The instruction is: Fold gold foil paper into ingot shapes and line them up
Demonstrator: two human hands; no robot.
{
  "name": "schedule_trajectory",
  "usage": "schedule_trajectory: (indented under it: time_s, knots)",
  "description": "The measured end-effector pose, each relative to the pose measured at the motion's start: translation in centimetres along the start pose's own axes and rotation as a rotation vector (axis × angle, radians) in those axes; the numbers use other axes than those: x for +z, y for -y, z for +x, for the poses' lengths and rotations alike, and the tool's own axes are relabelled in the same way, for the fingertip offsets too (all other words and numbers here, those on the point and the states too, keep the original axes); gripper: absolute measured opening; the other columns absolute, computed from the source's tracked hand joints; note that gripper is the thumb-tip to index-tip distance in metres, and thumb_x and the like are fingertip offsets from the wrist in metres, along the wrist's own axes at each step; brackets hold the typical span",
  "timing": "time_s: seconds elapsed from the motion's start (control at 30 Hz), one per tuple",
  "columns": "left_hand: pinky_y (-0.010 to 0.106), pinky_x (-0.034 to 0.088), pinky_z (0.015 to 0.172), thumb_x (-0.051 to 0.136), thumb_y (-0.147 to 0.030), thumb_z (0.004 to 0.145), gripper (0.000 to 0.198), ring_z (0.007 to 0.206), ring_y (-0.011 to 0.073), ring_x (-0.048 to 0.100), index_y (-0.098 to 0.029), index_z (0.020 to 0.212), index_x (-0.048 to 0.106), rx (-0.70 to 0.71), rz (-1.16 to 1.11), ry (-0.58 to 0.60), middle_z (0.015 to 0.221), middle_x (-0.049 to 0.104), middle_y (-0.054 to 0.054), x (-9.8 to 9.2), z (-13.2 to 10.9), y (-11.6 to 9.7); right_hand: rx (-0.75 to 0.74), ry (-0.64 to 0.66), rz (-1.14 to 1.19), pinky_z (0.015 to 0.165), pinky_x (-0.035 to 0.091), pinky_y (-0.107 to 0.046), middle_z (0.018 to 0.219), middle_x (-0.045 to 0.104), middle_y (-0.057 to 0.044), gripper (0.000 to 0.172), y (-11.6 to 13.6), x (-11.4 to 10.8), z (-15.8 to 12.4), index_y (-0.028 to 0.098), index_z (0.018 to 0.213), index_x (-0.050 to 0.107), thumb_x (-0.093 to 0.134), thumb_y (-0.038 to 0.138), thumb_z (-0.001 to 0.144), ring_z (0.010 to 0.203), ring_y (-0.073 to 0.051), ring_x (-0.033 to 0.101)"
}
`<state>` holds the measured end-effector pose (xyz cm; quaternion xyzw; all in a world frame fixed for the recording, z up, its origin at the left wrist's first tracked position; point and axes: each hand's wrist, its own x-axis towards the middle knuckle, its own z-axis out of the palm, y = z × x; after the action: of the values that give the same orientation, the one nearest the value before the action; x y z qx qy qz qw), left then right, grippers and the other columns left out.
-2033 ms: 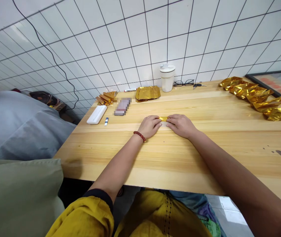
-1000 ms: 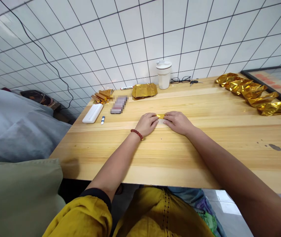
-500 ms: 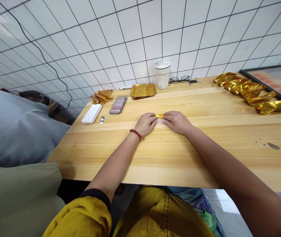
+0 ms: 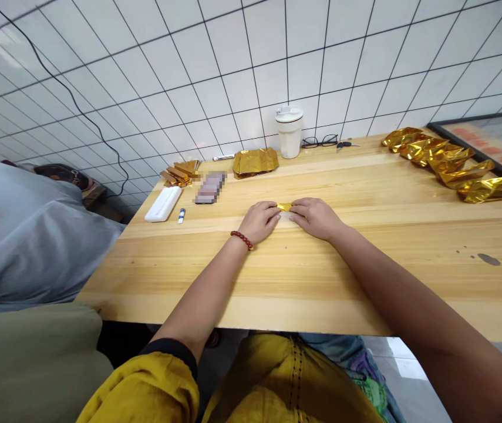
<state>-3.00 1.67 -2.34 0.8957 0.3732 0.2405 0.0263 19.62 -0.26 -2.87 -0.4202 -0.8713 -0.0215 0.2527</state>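
Observation:
A small strip of gold foil paper lies low over the wooden table, its middle showing between my hands. My left hand, with a red bead bracelet at the wrist, grips the strip's left end with fingers closed. At the right end, my right hand pinches it in the same way. Both ends of the foil are hidden under the fingers. Beyond my hands lies a stack of flat gold foil sheets.
Folded gold strips, a white power bank, a small tube and a blurred phone lie left. A white cup, glasses and keys line the wall. Shaped gold foil pieces are right. A person's grey clothing is left.
My hands keep almost the same place and grip on the foil strip. The grey and green clothing at the left has shifted slightly.

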Motion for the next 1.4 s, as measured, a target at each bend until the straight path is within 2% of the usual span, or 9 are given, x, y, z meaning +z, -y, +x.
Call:
schedule_trajectory:
  time_s: [1.4]
  knots:
    - [0.041,0.050,0.103,0.054,-0.026,0.094,0.027,0.113,0.0235,0.062,-0.019,0.113,0.072,-0.016,-0.001,0.021,0.122,0.068,0.009,-0.03,0.03,-0.05,0.021,0.021,0.016,0.095,0.047,-0.039,0.118,0.071,-0.012,0.034,0.05,-0.08,-0.02,0.017,0.113,0.073,0.049,0.034,0.097,0.110,-0.027,0.064]
